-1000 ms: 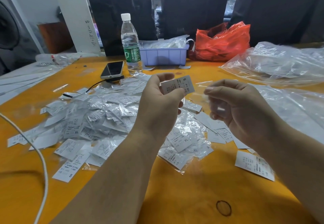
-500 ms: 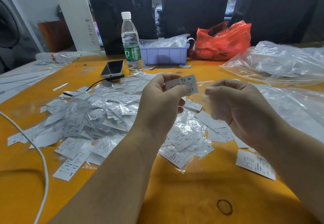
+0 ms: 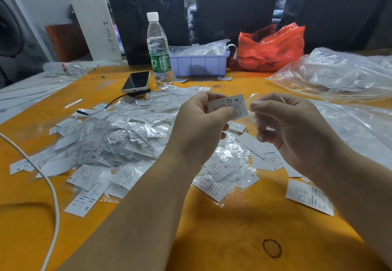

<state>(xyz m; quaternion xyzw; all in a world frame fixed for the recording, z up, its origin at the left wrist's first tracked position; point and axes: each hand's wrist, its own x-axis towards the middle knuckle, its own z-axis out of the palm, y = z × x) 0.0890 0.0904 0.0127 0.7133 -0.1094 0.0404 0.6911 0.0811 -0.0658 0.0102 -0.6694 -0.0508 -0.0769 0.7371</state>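
Just above the orange table [image 3: 212,239], left fingers [image 3: 224,112] pinch a label [image 3: 237,103], right fingers [image 3: 261,106] clear plastic [image 3: 252,97].

Head camera, seemingly close, looks down at left hand [image 3: 199,126], right hand [image 3: 293,131].

Bottle [image 3: 158,45] stands between phone [image 3: 136,80] and tray [image 3: 199,65] (behind tags [image 3: 118,135]).

left hand [image 3: 199,126] pinching, right hand [image 3: 297,130] curled, both raised close together
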